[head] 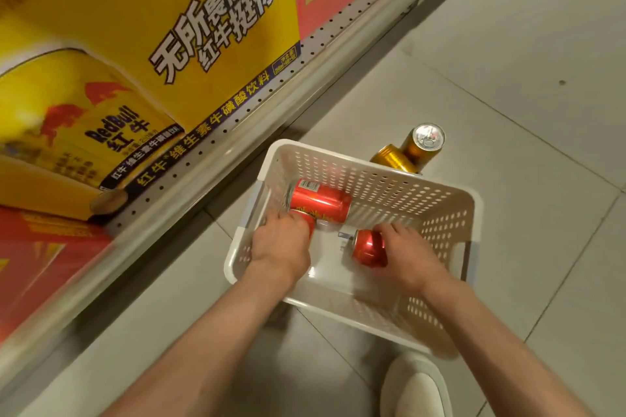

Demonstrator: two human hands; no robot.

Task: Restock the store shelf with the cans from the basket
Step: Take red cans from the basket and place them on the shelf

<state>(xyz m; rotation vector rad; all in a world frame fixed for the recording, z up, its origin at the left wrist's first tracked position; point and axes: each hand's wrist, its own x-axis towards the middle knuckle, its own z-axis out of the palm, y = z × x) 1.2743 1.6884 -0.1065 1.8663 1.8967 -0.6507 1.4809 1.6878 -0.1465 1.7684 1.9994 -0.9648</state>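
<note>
1. White perforated basket sits on the tiled floor, centre to lower right of frame; both hands are inside it.
2. Left hand curls over a red can at the basket's left side; that can is mostly hidden, so its axis cannot be told.
3. Second red can lies on its side just above the left hand, long axis running left to right, barcode patch at its upper-left end.
4. Right hand grips a third red can, lying tilted, its top pointing to the upper left.
5. Two gold cans are on the floor beyond the basket's far wall; one is upright with its silver top showing.
6. Shelf base panel, upper left: yellow poster reading "RedBull 红牛" and "无所畏惧 红牛挺你".
7. Light shoe at bottom edge.
</note>
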